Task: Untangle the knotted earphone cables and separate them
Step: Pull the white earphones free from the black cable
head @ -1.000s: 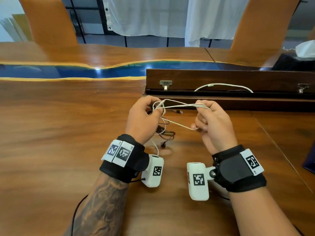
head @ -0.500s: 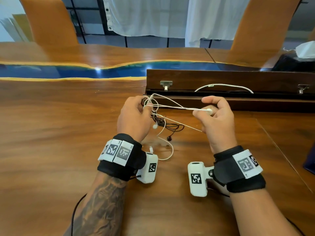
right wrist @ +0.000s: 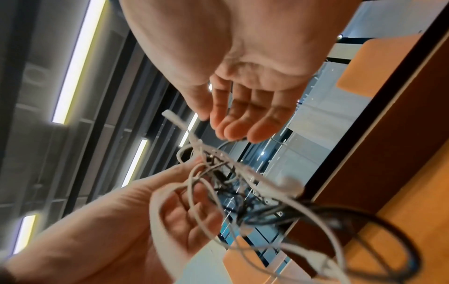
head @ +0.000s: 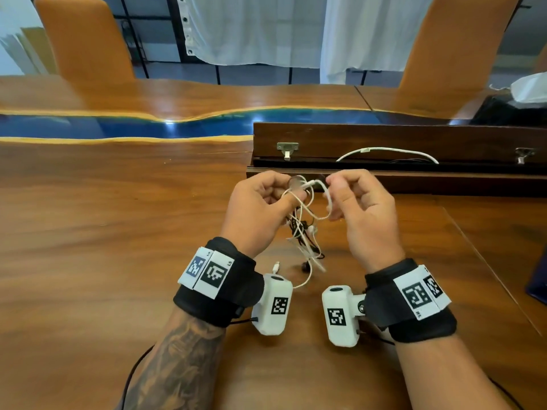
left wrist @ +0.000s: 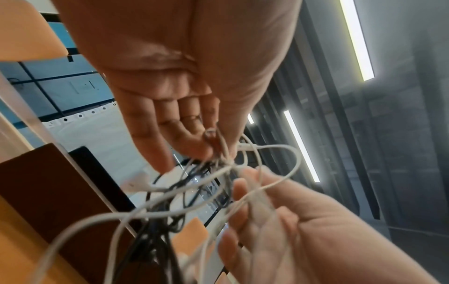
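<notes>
A tangle of white and black earphone cables (head: 305, 229) hangs between my two hands above the wooden table (head: 118, 232). My left hand (head: 294, 189) pinches the top of the knot between thumb and fingers, which the left wrist view shows close up on the cable tangle (left wrist: 226, 163). My right hand (head: 333, 187) is right beside it, fingers curled, holding a slack white loop (head: 327, 202). In the right wrist view a white stick-shaped piece (right wrist: 173, 119) pokes out by the right hand (right wrist: 218, 126). A white plug (head: 276, 266) trails on the table.
An open dark wooden box (head: 384, 137) with metal latches lies just behind the hands, a white cord (head: 387, 150) inside it. A blue strip (head: 148, 125) crosses the table. Orange chairs (head: 85, 39) stand beyond. A dark object (head: 538, 279) sits at the right edge.
The hands were apart with white cable stretched taut between them. They have come together, the cable has gone slack, and the tangle hangs lower between the wrists.
</notes>
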Demonstrator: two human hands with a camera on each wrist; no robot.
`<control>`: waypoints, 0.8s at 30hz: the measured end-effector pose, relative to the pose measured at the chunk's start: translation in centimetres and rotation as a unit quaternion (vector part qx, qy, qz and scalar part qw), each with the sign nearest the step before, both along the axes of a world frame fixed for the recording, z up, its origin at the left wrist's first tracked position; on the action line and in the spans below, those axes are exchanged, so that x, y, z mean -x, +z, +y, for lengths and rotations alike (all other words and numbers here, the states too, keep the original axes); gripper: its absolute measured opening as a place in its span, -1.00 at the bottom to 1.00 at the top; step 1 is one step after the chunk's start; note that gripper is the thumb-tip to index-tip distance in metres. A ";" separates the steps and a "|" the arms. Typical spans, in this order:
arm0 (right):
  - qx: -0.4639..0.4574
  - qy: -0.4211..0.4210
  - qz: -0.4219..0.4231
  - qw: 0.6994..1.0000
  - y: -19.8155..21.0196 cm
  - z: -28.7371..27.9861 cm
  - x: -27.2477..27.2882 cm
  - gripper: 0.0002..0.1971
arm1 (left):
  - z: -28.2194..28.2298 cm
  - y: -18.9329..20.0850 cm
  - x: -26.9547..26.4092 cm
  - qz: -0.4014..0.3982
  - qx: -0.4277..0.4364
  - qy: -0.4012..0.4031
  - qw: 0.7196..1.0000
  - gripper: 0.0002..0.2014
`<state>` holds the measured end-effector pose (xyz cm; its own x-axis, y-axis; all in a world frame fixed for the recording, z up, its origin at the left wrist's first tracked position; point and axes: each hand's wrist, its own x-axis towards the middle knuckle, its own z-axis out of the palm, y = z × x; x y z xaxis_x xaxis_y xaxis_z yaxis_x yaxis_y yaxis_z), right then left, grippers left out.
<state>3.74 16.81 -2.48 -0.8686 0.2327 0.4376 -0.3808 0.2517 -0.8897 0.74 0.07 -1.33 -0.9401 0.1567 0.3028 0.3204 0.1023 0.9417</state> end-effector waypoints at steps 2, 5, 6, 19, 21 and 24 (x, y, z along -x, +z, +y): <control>-0.034 0.025 -0.011 0.999 -0.2 -0.3 0.0 -0.85 | 0.0 -0.1 0.0 0.005 0.011 -0.022 1.000 -0.85; -0.073 0.027 -0.001 0.997 -0.3 -0.3 -0.1 -0.73 | 0.1 -0.2 0.0 0.003 0.010 -0.046 0.999 -0.79; -0.082 0.030 0.003 0.996 -0.3 -0.3 -0.1 -0.71 | 0.1 -0.3 -0.1 0.005 0.012 -0.048 0.999 -0.79; -0.131 -0.035 -0.022 0.991 -0.3 -0.2 -0.2 -0.84 | 0.7 -0.9 0.0 0.041 0.066 -0.020 0.997 -0.91; -0.137 -0.050 -0.032 0.989 -0.3 -0.2 -0.3 -0.80 | 0.8 -0.7 -0.2 0.059 0.071 -0.023 0.995 -0.90; -0.160 -0.059 -0.041 0.985 -0.6 0.0 -0.1 -0.80 | 0.9 -0.6 -0.4 0.077 0.077 -0.033 0.994 -0.89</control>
